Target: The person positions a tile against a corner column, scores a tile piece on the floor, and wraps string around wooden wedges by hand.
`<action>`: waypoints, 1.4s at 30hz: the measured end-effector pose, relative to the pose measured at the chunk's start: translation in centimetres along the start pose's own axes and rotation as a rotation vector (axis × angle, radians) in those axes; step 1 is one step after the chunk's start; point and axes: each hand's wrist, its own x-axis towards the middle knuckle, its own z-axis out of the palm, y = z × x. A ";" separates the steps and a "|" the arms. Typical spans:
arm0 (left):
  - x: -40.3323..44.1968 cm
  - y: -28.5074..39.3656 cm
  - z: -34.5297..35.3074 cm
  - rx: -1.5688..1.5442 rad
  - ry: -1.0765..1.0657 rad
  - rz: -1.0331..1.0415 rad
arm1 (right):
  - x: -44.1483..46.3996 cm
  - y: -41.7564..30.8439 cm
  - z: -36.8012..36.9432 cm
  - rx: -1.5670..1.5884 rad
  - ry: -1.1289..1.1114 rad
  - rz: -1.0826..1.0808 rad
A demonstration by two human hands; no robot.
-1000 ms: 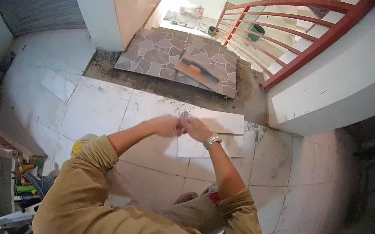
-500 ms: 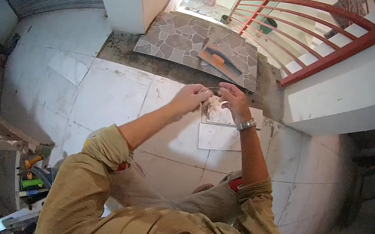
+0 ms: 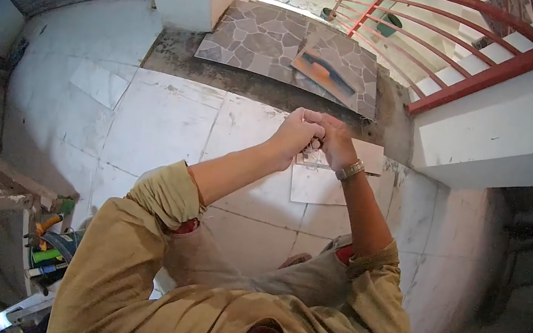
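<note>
Thin pale string-like strands (image 3: 309, 154) show at the pinched fingers of the person's two bare hands, out in front of the body, blurred and partly hidden. Left hand (image 3: 299, 132) and right hand (image 3: 338, 141) touch, both with fingers curled closed and hold of the strands between them; exactly how each set of fingertips grips cannot be told. A silver metal wristwatch (image 3: 349, 170) circles the right wrist. Beneath the hands, a white rectangular tile piece (image 3: 321, 188) lies on the white square-tiled floor (image 3: 166, 113), with a second white tile piece (image 3: 368, 158) just beyond it. Past a strip of rough dark-grey cement (image 3: 224, 76) are brown-grey stone-patterned tiles (image 3: 249, 39), and an orange flat trowel with a dark handle (image 3: 322, 73) rests on the right-hand one. Farther off stand a curved red metal railing (image 3: 479, 85) and a dark green bucket (image 3: 389, 26).
</note>
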 end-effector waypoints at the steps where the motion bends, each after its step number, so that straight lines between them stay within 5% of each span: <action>1: -0.1 0.0 0.1 -0.010 -0.024 0.008 | 0.1 -0.4 -0.7 -0.052 0.070 0.011; 7: 0.1 0.1 0.0 0.073 -0.067 -0.033 | 0.9 -1.5 -4.9 -0.260 0.290 0.052; 10: 0.1 -0.4 -0.3 0.065 -0.058 -0.033 | 1.3 -0.8 -5.8 -0.873 0.431 -0.397; 11: 0.1 -0.6 -0.4 0.095 -0.070 -0.034 | 1.1 -0.9 -6.0 -0.830 0.502 -0.306; 14: 0.2 -0.5 -0.9 0.190 -0.102 -0.072 | -0.2 -2.8 -3.0 -0.650 0.379 -0.639; 18: 0.4 -0.6 -1.3 0.269 -0.119 -0.152 | -2.2 -3.8 1.9 -0.613 0.077 -0.589; 22: 1.6 -2.0 -1.9 0.299 -0.061 -0.024 | -0.1 0.0 -0.3 -0.642 -0.011 -0.297; 36: -0.6 0.5 -1.6 0.148 -0.014 -0.048 | 2.1 -0.4 -0.7 -0.577 0.061 -0.353; 40: -0.8 0.9 -1.5 0.140 -0.026 -0.013 | 1.9 -0.9 -1.1 -0.703 0.161 -0.163; 42: -0.4 0.9 -1.5 0.121 -0.011 0.009 | 2.4 0.5 -1.9 -0.723 0.125 -0.314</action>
